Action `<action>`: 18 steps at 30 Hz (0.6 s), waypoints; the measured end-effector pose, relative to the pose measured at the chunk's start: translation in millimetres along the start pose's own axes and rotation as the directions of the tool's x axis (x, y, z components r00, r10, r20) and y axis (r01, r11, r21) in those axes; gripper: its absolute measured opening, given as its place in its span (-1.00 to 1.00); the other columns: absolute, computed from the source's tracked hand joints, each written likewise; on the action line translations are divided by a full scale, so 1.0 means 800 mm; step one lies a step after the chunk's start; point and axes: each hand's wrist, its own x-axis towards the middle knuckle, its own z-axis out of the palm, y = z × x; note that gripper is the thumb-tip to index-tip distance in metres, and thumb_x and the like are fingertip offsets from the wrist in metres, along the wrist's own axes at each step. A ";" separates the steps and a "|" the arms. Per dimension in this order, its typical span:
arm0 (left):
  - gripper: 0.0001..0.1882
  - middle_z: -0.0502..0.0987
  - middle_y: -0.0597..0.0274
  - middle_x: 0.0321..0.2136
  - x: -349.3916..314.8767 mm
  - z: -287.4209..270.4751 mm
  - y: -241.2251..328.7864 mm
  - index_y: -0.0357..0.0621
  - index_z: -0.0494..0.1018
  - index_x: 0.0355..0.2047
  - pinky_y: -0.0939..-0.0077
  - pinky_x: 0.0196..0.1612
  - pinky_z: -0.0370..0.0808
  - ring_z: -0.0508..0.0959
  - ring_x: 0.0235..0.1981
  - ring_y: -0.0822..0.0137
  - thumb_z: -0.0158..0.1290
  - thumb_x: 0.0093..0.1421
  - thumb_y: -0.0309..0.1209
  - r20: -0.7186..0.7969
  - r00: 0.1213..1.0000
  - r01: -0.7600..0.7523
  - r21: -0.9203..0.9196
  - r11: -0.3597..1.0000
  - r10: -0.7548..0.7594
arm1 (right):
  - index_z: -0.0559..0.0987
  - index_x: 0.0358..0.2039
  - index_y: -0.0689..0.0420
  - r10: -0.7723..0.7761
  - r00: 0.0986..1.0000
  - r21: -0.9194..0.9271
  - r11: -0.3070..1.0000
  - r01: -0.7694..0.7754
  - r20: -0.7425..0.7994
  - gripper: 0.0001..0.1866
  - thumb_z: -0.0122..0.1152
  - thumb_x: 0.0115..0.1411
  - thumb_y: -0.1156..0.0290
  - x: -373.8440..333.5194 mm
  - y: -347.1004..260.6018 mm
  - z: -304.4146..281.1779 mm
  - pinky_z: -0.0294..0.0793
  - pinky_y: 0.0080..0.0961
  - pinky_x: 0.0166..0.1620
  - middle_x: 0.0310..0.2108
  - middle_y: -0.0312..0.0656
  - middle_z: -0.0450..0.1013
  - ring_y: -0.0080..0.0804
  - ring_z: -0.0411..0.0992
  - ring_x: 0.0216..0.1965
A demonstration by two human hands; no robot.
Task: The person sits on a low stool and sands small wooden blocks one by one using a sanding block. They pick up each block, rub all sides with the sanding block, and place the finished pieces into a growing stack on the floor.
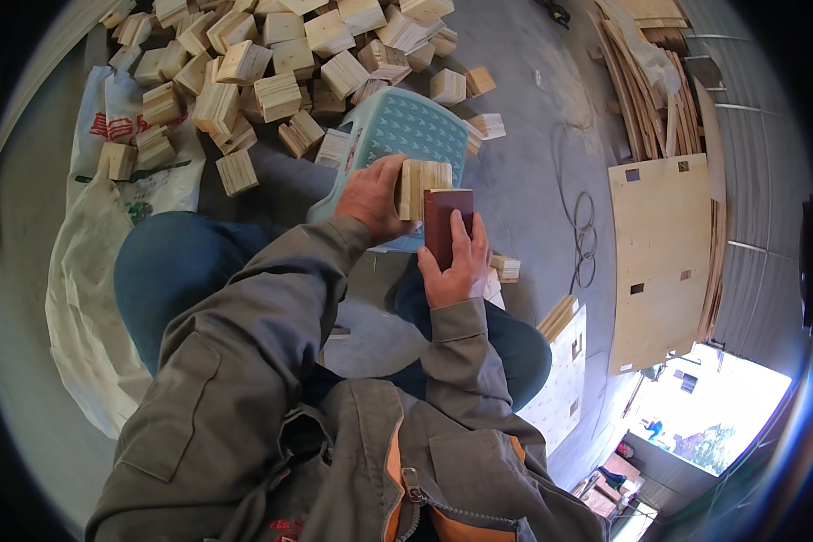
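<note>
My left hand [374, 197] is closed around a layered plywood block [415, 185], gripping it from the left side above a light-blue plastic stool [415, 126]. In my right hand [462, 266] is a flat reddish-brown sanding block [446, 230], with a pale edge showing along its top. Its upper part meets the right side of the plywood block. The right thumb lies on its left edge and the fingers lie along its face and right side. The side of the plywood block turned toward the sanding block is partly hidden.
A big heap of similar plywood blocks [280, 95] covers the floor beyond the stool. White woven sacking [90, 271] lies to the left. Plywood sheets [664, 244] with cut holes lean at the right wall, near a coiled cable [585, 239]. My knees flank the stool.
</note>
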 end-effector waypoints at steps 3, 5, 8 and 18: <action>0.16 0.45 -0.06 0.26 0.000 0.002 0.001 -0.07 0.21 0.41 0.02 0.32 0.41 0.48 0.26 -0.14 0.57 -0.17 -0.17 -0.004 1.000 0.003 0.011 1.000 -0.002 | 0.47 0.42 0.02 -0.064 0.998 -0.021 0.998 0.064 -0.017 -0.14 0.56 0.09 0.23 0.030 0.000 0.016 0.39 0.12 0.30 0.42 0.28 0.24 0.32 0.35 0.29; 0.16 0.45 -0.05 0.26 -0.002 0.000 0.003 -0.07 0.20 0.42 0.03 0.33 0.41 0.48 0.27 -0.13 0.57 -0.17 -0.16 -0.001 1.000 0.008 0.019 1.000 -0.008 | 0.47 0.42 0.02 -0.076 0.997 -0.038 0.996 0.076 -0.012 -0.16 0.54 0.10 0.21 0.068 0.009 0.027 0.39 0.11 0.31 0.42 0.28 0.25 0.30 0.36 0.29; 0.16 0.45 -0.04 0.26 -0.002 -0.002 0.004 -0.06 0.21 0.42 0.05 0.33 0.40 0.48 0.27 -0.12 0.57 -0.17 -0.16 0.007 1.000 0.012 0.026 1.000 -0.012 | 0.47 0.42 0.01 -0.022 1.000 -0.077 0.997 0.022 0.002 -0.17 0.50 0.13 0.16 0.132 0.022 0.049 0.39 0.07 0.34 0.42 0.24 0.27 0.26 0.37 0.30; 0.14 0.43 0.02 0.28 -0.001 0.000 0.003 -0.04 0.21 0.41 0.05 0.32 0.41 0.49 0.25 -0.09 0.57 -0.15 -0.16 0.007 0.999 0.031 0.027 0.999 -0.031 | 0.46 0.44 -0.01 0.027 0.998 -0.087 0.996 -0.022 0.049 -0.18 0.46 0.16 0.13 0.129 0.004 0.039 0.40 0.05 0.35 0.43 0.19 0.24 0.29 0.35 0.29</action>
